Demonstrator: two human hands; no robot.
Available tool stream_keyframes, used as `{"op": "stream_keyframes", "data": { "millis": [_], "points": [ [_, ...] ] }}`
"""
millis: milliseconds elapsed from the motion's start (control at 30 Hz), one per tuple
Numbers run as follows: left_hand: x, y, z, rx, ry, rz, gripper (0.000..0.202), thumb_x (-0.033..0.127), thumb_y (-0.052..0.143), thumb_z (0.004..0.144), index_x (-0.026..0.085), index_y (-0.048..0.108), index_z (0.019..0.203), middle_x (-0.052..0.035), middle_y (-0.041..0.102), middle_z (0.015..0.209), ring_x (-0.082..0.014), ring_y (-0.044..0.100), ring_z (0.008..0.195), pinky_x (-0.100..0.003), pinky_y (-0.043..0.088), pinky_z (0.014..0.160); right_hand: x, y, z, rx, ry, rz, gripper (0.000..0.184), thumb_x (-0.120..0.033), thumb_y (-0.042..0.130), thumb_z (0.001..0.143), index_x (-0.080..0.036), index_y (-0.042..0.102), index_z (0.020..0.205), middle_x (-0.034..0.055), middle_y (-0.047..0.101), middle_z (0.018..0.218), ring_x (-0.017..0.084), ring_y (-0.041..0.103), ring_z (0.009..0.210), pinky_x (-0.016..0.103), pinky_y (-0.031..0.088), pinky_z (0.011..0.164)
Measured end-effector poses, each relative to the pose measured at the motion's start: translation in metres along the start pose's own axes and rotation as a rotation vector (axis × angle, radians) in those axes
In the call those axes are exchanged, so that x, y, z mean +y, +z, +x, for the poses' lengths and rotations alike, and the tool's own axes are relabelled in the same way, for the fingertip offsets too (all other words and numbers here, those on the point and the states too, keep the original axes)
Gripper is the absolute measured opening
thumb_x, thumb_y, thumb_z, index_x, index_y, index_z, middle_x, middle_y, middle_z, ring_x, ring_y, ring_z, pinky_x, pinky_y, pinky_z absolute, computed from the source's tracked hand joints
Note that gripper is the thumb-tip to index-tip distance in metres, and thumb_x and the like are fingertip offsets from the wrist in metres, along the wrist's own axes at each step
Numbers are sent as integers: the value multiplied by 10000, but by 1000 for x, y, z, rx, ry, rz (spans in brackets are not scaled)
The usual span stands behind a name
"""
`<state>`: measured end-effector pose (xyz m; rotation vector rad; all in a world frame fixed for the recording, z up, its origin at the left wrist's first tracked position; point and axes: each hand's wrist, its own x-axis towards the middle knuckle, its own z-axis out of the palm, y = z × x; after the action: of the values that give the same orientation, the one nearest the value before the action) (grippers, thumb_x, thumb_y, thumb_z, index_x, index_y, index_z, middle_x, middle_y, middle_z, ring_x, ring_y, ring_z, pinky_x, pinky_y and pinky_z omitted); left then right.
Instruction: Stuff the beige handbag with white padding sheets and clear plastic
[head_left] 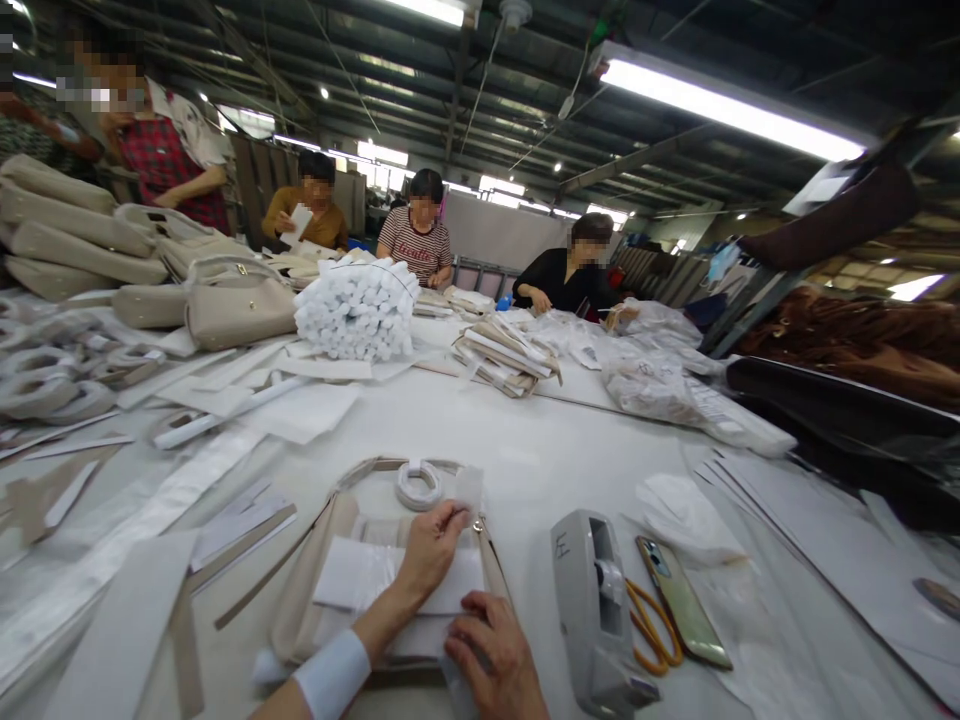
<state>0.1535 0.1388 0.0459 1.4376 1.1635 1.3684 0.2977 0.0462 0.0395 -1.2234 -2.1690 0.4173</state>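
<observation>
We count two hands (429,555), our own. We also see one tape dispenser (576,610), one phone (686,605) and one pair of scissors (657,604).

The tape dispenser (576,610) stands between bag (367,529) and scissors (663,609).

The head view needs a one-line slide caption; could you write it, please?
Left hand and right hand at a beige handbag beside a gray tape dispenser.

The bag (306,578) is beige, dispenser (576,592) grey, scissor handles (661,610) orange, apron (154,160) red-and-black plaid.
</observation>
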Motion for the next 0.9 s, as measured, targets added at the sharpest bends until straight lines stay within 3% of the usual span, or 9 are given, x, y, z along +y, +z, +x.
{"op": "stream_keyframes", "data": {
  "millis": [200, 333, 400, 500, 600, 667, 733, 800, 900],
  "points": [
    [3, -18, -39, -201, -4, 176, 263, 310, 404, 908, 205, 645, 889, 2, 648, 748, -152, 578, 692, -250, 433, 638, -2, 3, -3, 16, 4, -27, 123, -144, 586, 839, -237, 651, 887, 78, 586, 1049, 236, 579, 952, 378, 525, 813],
    [4, -17, -57, -267, 34, 289, 229, 242, 412, 891, 208, 634, 848, -29, 658, 827, -196, 590, 831, -359, 446, 850, 1, 5, -6, 10, -14, -32, 144, -151, 559, 849, -241, 662, 893, 82, 604, 1075, 242, 583, 967, 397, 525, 823],
    [3, -18, -63, -313, 68, 347, 223, 193, 411, 885, 226, 630, 911, -33, 673, 950, -214, 583, 980, -433, 382, 988, 2, 3, -8, -8, -20, -12, 159, -191, 583, 846, -258, 664, 965, 81, 609, 1118, 254, 579, 1004, 418, 518, 851],
    [1, -21, -70, -377, 116, 470, 276, 142, 401, 891, 256, 597, 1049, -32, 634, 1170, -220, 520, 1167, -492, 325, 1063, 4, -4, -15, -33, -12, 91, 289, -321, 660, 813, -267, 635, 1096, 91, 595, 1209, 288, 553, 1096, 458, 480, 932],
    [-3, -23, -73, -388, 140, 546, 288, 144, 401, 905, 258, 574, 1105, -43, 592, 1256, -221, 490, 1221, -515, 343, 1063, 6, -15, -20, 6, 159, 303, 227, -390, 594, 862, -242, 657, 1023, 82, 650, 1124, 261, 591, 1055, 404, 480, 940],
    [-6, -24, -73, -380, 149, 562, 288, 157, 401, 916, 257, 560, 1134, -49, 576, 1280, -223, 483, 1232, -527, 356, 1058, 8, -25, -18, 123, 338, 420, 234, -401, 522, 903, -217, 655, 957, 70, 689, 964, 220, 643, 900, 328, 529, 829],
    [-7, -24, -73, -378, 160, 571, 292, 160, 400, 920, 253, 554, 1149, -58, 570, 1287, -228, 486, 1232, -535, 369, 1050, 9, -38, -9, 220, 430, 455, 272, -425, 503, 910, -201, 637, 988, 60, 681, 887, 193, 644, 782, 280, 541, 720],
    [-8, -24, -72, -380, 177, 580, 291, 158, 400, 920, 249, 561, 1145, -65, 575, 1278, -235, 498, 1220, -543, 381, 1039, 6, -51, 7, 197, 361, 412, 318, -440, 529, 896, -204, 609, 1093, 63, 663, 951, 180, 626, 775, 271, 528, 703],
    [-8, -25, -72, -379, 207, 585, 298, 152, 407, 915, 252, 564, 1148, -66, 584, 1266, -238, 511, 1205, -543, 392, 1029, -4, -67, 35, 1, 112, 283, 400, -422, 592, 871, -239, 550, 1224, 68, 622, 1098, 177, 596, 847, 287, 503, 766]
  ]
}}
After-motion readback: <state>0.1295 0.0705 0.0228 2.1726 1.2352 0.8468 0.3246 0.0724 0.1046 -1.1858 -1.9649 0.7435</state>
